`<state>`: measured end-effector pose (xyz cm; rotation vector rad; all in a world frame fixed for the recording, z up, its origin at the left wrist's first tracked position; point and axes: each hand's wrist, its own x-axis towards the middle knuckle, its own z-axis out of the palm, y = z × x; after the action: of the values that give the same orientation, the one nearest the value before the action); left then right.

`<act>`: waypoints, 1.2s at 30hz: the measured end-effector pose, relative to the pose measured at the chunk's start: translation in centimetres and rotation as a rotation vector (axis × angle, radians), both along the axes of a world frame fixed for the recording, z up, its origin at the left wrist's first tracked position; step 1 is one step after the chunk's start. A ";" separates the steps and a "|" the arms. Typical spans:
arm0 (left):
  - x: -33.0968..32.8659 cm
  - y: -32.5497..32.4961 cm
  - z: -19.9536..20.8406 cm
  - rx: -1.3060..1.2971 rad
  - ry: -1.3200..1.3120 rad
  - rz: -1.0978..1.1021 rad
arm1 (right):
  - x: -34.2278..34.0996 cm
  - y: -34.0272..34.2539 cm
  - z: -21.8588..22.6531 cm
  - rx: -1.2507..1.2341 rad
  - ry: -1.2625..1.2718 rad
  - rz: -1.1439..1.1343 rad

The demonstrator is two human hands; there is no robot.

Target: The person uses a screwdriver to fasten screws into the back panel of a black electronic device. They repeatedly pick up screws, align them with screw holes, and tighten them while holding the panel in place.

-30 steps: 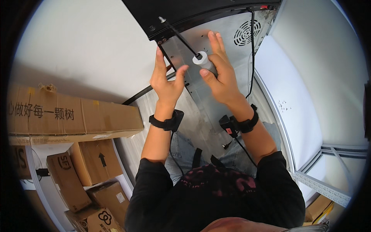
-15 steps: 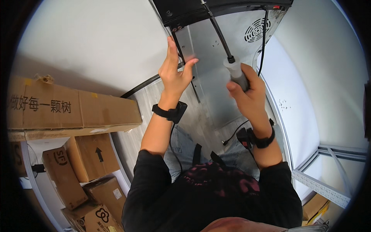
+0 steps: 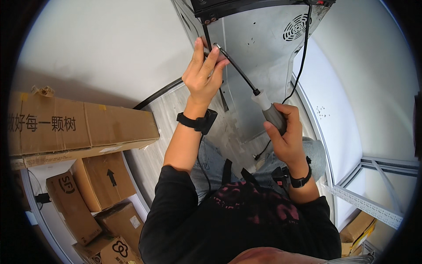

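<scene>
The long screwdriver (image 3: 262,101), grey-handled with a white collar, its black shaft ending in bright metal, slants across the silver cabinet (image 3: 272,57), tip by its left edge, handle lower right.

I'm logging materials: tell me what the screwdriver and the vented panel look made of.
Screwdriver handle: probably moulded plastic, smooth matte grey and white; shaft: likely dark metal, slim, straight. Vented panel: seemingly sheet metal, silvery, softly reflective, with cut slots.

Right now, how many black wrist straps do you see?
2: one black wrist strap below the left grip, another below the right grip holding the grey-and-white-handled screwdriver.
</scene>
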<state>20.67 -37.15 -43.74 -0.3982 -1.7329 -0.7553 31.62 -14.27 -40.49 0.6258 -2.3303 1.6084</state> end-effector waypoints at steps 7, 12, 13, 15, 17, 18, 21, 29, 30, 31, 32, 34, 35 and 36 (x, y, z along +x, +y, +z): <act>-0.2 -0.2 -0.1 -0.023 0.025 0.037 | -0.1 -0.4 0.4 0.001 -0.047 -0.009; 0.0 -0.2 0.1 0.010 0.014 -0.018 | -0.3 -0.5 0.4 0.007 -0.042 0.018; -0.2 -0.3 0.1 0.004 0.034 -0.015 | -0.3 -0.6 0.4 0.004 -0.042 0.017; -0.3 -0.3 0.1 -0.011 0.061 -0.012 | -0.2 -0.7 0.3 -0.001 -0.043 0.014; -0.3 -0.3 0.3 -0.027 0.074 -0.014 | 0.0 -0.6 0.4 -0.005 -0.044 0.013; -0.3 -0.2 0.2 -0.015 0.052 -0.007 | 0.0 -0.6 0.4 -0.007 -0.044 0.013; -0.1 -0.1 -0.1 0.008 0.007 0.011 | -0.1 -0.6 0.4 -0.029 -0.072 0.014; 0.0 0.1 0.2 0.027 0.012 0.003 | 0.5 -0.8 2.7 0.199 0.172 -0.148; 0.1 0.1 0.3 0.013 0.019 0.034 | 0.6 -0.8 3.3 0.276 0.267 -0.194; 0.2 0.1 0.4 0.000 0.026 0.065 | 0.9 -0.7 3.7 0.240 0.222 -0.196; 0.2 0.1 0.5 -0.014 0.033 0.096 | 1.3 -0.6 4.0 0.204 0.178 -0.198; 0.1 0.1 0.2 0.050 0.037 0.066 | 1.6 -0.3 4.1 0.146 0.209 -0.190; 0.1 0.2 0.1 0.082 0.038 0.051 | 1.7 -0.2 4.0 0.124 0.284 -0.181; 0.2 0.4 0.2 0.164 0.005 0.000 | 1.8 -0.1 3.9 0.100 0.356 -0.173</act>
<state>20.87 -36.71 -43.59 -0.2873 -1.6525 -0.8883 33.41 -14.34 -36.55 0.6504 -2.1433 1.2002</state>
